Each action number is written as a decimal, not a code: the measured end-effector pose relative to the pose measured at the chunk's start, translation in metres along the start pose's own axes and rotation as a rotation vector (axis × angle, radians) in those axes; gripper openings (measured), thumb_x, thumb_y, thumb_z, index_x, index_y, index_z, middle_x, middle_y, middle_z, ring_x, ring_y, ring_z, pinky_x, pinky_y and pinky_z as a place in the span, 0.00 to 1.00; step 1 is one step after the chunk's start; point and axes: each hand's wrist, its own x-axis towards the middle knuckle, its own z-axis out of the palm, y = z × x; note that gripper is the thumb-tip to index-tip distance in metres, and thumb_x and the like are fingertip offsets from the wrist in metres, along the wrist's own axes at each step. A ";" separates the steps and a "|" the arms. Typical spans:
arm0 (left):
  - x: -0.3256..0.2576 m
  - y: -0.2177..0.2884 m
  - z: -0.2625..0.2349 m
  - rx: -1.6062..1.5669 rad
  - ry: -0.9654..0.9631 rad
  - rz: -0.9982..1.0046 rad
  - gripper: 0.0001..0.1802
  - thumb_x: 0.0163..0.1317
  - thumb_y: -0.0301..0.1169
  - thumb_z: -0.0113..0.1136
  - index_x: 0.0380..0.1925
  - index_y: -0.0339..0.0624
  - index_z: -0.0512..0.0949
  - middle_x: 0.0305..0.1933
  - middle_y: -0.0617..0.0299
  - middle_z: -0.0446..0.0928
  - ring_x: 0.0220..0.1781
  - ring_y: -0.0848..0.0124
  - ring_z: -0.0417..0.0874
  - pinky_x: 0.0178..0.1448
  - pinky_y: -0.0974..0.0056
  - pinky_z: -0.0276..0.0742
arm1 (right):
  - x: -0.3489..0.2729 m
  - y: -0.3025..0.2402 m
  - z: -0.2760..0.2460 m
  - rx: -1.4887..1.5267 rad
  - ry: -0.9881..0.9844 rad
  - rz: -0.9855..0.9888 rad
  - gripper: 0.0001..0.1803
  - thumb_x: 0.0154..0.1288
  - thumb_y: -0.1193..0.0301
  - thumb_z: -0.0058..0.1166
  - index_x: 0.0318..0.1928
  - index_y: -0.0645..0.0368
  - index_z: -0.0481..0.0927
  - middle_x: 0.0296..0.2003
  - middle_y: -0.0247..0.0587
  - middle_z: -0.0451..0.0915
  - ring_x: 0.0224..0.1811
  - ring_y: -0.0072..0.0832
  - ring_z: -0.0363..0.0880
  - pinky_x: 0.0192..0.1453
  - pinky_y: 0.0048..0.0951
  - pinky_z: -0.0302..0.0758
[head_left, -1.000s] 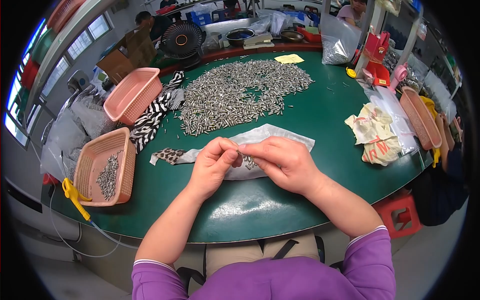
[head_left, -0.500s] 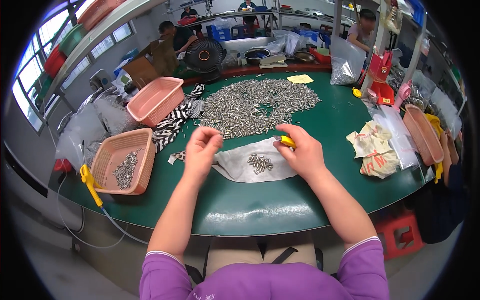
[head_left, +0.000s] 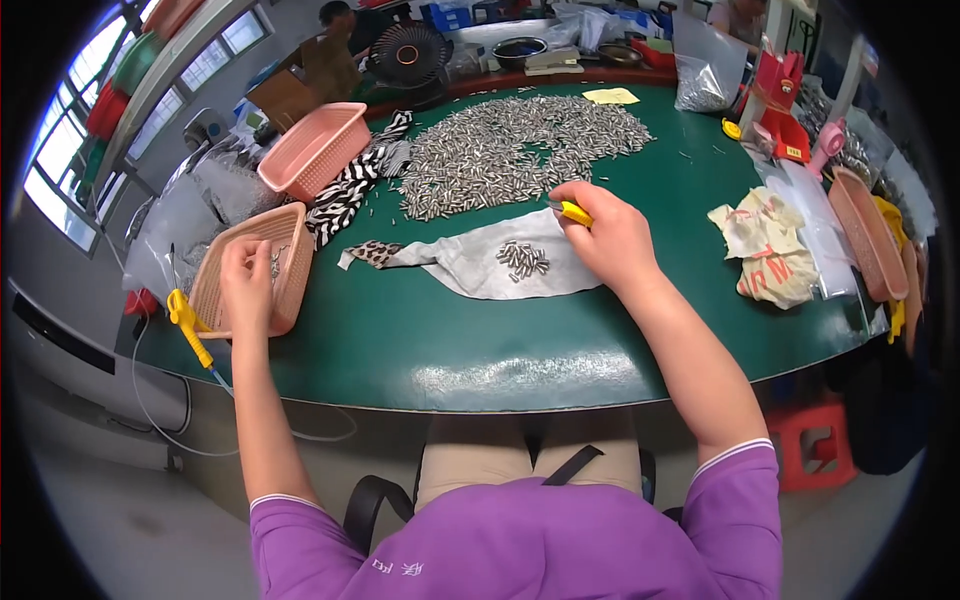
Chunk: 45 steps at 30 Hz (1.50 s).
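Note:
My left hand is over the near pink plastic basket, its fingertips drawn together; whatever they may hold is too small to make out. Metal pins inside that basket are mostly hidden behind the hand. A yellow utility knife is gripped in my right hand, its tip pointing up and left above the right part of a grey cloth. On this cloth lies a small heap of short metal pins. Beyond it spreads a large pile of the same pins on the green table.
A yellow air gun with a hose leans by the near basket. Behind are another pink basket, zebra-print cloth and a black fan. At right lie a cream cloth bag and a long pink basket.
My left hand has moved left from beside the grey cloth to the near basket. My right hand keeps the knife near the cloth. The whole view has tilted downward slightly.

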 end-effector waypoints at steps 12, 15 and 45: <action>-0.043 0.167 0.133 -0.209 -0.691 0.271 0.06 0.53 0.25 0.63 0.31 0.38 0.80 0.36 0.58 0.76 0.41 0.62 0.79 0.44 0.62 0.76 | -0.001 0.006 -0.005 -0.009 -0.025 0.045 0.12 0.59 0.69 0.55 0.44 0.48 0.79 0.40 0.36 0.82 0.40 0.39 0.81 0.42 0.37 0.78; -0.041 0.168 0.147 -0.141 -0.745 0.251 0.06 0.52 0.26 0.63 0.30 0.38 0.80 0.34 0.57 0.76 0.41 0.62 0.79 0.45 0.62 0.76 | -0.001 0.007 -0.007 -0.019 -0.029 0.036 0.12 0.58 0.70 0.55 0.44 0.48 0.79 0.40 0.36 0.82 0.40 0.39 0.81 0.42 0.36 0.78; -0.065 0.167 0.137 -1.148 -0.824 -0.210 0.06 0.63 0.21 0.57 0.39 0.38 0.72 0.38 0.65 0.76 0.39 0.80 0.77 0.46 0.73 0.75 | -0.019 -0.021 0.017 0.260 -0.237 -0.058 0.09 0.53 0.72 0.64 0.36 0.56 0.81 0.32 0.40 0.80 0.35 0.36 0.81 0.38 0.32 0.76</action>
